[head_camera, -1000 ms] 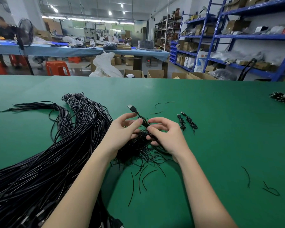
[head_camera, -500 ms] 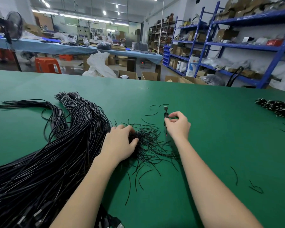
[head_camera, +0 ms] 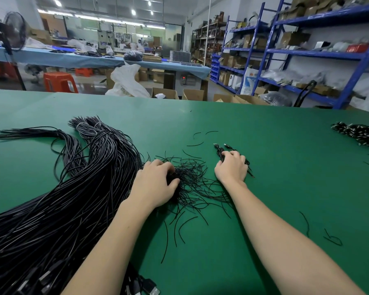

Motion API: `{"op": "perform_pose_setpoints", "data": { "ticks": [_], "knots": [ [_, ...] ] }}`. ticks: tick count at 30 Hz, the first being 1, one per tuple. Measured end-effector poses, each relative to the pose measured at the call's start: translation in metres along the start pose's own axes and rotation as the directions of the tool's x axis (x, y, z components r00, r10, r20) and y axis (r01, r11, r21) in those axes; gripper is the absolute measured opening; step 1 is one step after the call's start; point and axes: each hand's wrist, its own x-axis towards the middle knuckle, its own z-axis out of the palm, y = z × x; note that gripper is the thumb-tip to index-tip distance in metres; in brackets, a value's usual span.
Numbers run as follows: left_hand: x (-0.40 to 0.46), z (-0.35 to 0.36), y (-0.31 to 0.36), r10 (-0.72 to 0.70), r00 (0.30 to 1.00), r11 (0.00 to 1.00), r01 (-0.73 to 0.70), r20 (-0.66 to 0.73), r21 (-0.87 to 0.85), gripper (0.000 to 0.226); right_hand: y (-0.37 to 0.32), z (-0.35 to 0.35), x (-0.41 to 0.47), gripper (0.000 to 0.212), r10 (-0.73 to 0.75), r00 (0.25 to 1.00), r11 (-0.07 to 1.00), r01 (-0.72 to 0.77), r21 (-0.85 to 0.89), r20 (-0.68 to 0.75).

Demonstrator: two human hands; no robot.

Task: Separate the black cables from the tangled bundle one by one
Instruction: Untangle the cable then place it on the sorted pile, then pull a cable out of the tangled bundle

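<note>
While apart, hands (head_camera: 155, 184) on cables (head_camera: 192, 179)

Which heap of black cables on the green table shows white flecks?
The small heap at the far right edge; the long bundle and the tangle between the hands look plain black.

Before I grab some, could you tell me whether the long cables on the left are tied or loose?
Tied at the far end: pale bands wrap the long cables there.

Green table (head_camera: 285, 167) lies bare at twelve and three o'clock; long cable mass (head_camera: 51, 199) blocks nine, tangled bundle (head_camera: 192, 184) crowds centre
</note>
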Motion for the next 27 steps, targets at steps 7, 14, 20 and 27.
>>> {"op": "perform_pose_setpoints", "data": {
  "ticks": [7, 14, 20, 27],
  "knots": [
    [0.001, 0.002, 0.003, 0.030, 0.999, 0.999, -0.030, 0.015, 0.022, 0.038, 0.007, 0.000, 0.005, 0.044, -0.004, 1.000, 1.000, 0.004, 0.029, 0.010],
    [0.000, 0.002, 0.002, 0.036, 0.999, 0.999, -0.037, 0.028, 0.031, 0.038, 0.014, -0.007, 0.015, 0.047, 0.048, 0.998, 0.997, -0.051, 0.065, 0.044],
    [0.001, 0.001, 0.002, 0.037, 0.999, 0.999, -0.038, 0.037, 0.035, 0.036, 0.017, -0.013, 0.013, 0.048, 0.057, 0.996, 0.997, -0.060, 0.045, 0.073],
    [0.001, 0.000, 0.002, 0.035, 0.998, 0.998, -0.037, 0.053, 0.044, 0.037, 0.001, -0.041, -0.002, 0.049, 0.086, 0.991, 0.996, -0.088, 0.018, 0.099]
  ]
}}
